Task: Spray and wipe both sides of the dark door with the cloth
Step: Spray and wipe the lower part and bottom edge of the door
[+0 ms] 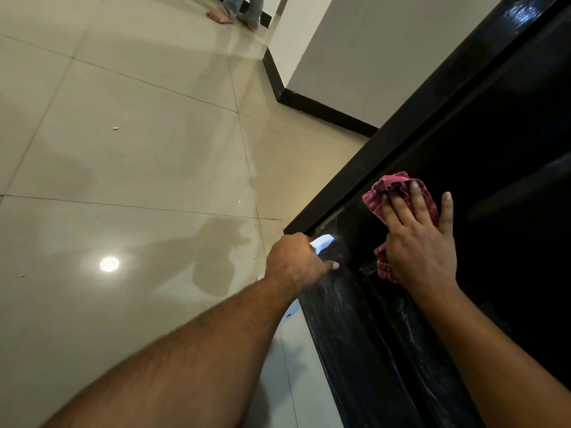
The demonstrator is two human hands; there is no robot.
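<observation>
At 9 o'clock in the view the glossy beige tiled floor (139,156) is carrying a round lamp glare, and at 12 o'clock another person's bare feet (230,16) are standing well apart from the work. Moving right, the left grip (293,261) is clenching round a white plastic spray bottle (323,242), its nozzle aiming toward 3 o'clock, just beside the edge of the glossy black panelled door (349,329). The door is filling the right side, its long edge running from 6 o'clock up to 1 o'clock. The right grip (417,242), the nearer one to the panel, is lying released and flat, fingers straight and thumb spread, pressing a crumpled red checked cloth (398,188) against the door. Wet streaks are showing at 6 o'clock of the cloth, so the coming wipe is probably heading down along that long edge.
</observation>
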